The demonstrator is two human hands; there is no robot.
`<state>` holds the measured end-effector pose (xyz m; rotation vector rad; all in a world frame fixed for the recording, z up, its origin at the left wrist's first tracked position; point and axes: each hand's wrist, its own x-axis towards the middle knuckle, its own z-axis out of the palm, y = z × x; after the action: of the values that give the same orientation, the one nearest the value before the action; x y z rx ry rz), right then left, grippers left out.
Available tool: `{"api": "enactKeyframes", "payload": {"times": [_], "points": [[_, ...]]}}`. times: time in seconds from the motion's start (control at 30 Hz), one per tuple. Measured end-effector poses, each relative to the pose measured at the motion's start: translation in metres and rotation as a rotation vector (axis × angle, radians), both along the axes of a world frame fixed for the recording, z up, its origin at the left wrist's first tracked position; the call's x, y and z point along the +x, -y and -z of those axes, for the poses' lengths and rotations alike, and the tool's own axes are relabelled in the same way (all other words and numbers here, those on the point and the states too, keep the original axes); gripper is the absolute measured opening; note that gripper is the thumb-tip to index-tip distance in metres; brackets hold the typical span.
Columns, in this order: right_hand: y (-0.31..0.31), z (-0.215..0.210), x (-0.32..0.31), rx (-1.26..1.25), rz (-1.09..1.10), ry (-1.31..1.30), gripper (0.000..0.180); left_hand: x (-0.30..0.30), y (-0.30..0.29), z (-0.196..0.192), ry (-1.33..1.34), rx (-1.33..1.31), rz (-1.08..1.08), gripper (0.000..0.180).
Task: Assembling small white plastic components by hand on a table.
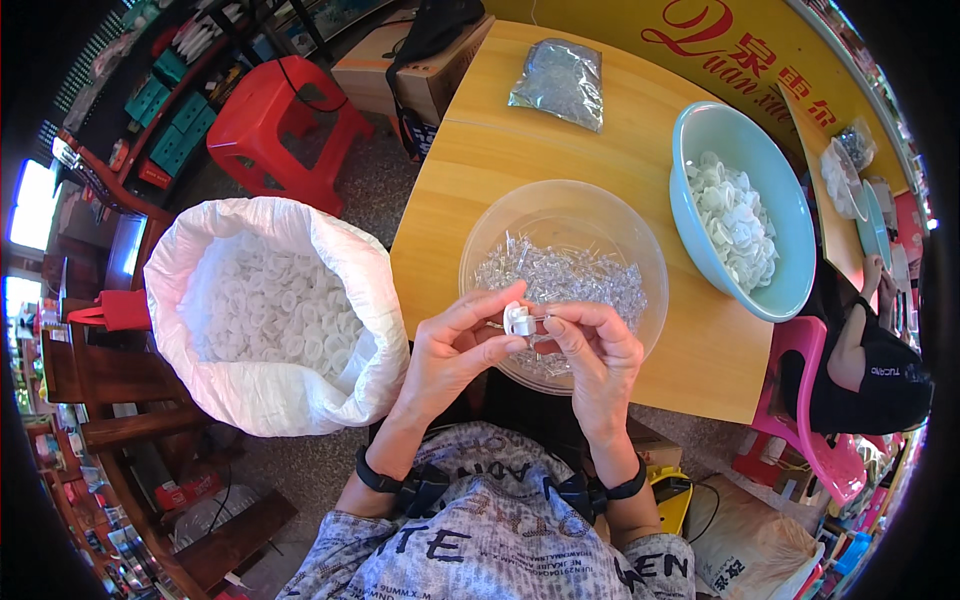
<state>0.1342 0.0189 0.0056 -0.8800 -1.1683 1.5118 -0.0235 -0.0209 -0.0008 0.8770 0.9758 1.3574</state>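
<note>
My left hand [462,345] pinches a small white round plastic part [519,320] between thumb and fingers. Close against it from the right, my right hand [597,352] pinches a small clear piece, thin and pin-like, that meets the white part; its exact kind is too small to tell. Both hands are over the near side of a translucent round tub [641,229] holding a heap of small clear plastic pieces [565,275]. At the left, a white woven sack [378,262] with a rolled rim is filled with white plastic parts [270,305].
A blue basin [690,215] with more white parts [733,220] stands on the right of the wooden table [432,190]. A clear bag of small pieces [560,84] lies at the back. Red stool [280,125] far left; pink chair [812,420] and another person [860,360] at right.
</note>
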Motion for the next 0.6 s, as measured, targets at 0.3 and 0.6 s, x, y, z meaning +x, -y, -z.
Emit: {"api": "enactKeyframes", "payload": {"times": [0.3, 0.6], "points": [[0.0023, -0.0044, -0.0019, 0.006, 0.04, 0.036, 0.009, -0.0008, -0.0006, -0.0009, -0.08, 0.087, -0.002, 0.049], [0.0004, -0.0019, 0.0035, 0.2, 0.045, 0.214, 0.009, -0.0013, -0.0005, -0.0008, 0.067, -0.106, 0.056, 0.046]]}}
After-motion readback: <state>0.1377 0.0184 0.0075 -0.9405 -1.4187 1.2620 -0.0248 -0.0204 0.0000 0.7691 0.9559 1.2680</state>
